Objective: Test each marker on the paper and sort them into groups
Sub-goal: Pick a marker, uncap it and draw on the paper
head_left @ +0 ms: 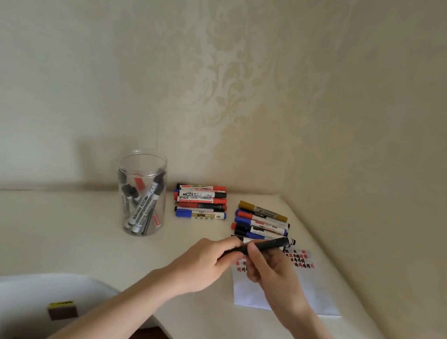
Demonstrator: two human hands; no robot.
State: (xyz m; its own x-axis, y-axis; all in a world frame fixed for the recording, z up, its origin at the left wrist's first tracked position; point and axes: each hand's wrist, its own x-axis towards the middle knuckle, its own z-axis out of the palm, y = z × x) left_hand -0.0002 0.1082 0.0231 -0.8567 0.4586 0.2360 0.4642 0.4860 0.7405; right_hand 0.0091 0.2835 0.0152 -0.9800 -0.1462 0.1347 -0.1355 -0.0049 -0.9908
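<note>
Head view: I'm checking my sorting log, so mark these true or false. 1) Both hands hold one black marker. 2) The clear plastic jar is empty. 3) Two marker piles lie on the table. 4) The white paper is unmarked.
1) True: the left hand and right hand both grip the black marker.
2) False: the clear plastic jar holds several markers.
3) True: a pile beside the jar and a pile by the paper.
4) False: the white paper sheet carries red and black test marks.

Jar left; marker stack mid; 2nd stack right, behind paper.
</note>
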